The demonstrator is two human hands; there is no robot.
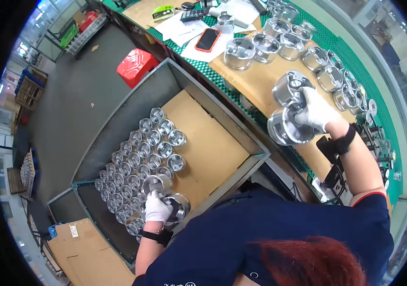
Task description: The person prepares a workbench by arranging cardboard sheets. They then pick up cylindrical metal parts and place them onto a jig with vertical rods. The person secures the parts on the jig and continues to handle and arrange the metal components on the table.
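Observation:
My right hand (pixel 316 110), in a white glove, is closed on two silver pistons at the edge of the workbench. The upper piston (pixel 287 88) and the lower piston (pixel 284 127) sit side by side, with my fingers inside their open ends. On the left, my gloved left hand (pixel 157 209) grips two more pistons, one piston (pixel 160 183) in front of the fingers and another piston (pixel 180 208) beside them. They are at the near end of rows of pistons (pixel 153 138) standing in a large grey metal bin (pixel 117 112). Whether they touch the bin's cardboard is hidden.
Several pistons (pixel 239 52) stand on the brown board of the green-matted workbench (pixel 341 43). A phone (pixel 208 40), papers and a calculator (pixel 193 15) lie at its far end. Beyond the bin is a red plastic-covered box (pixel 137 66). Cardboard (pixel 89 252) lies at lower left.

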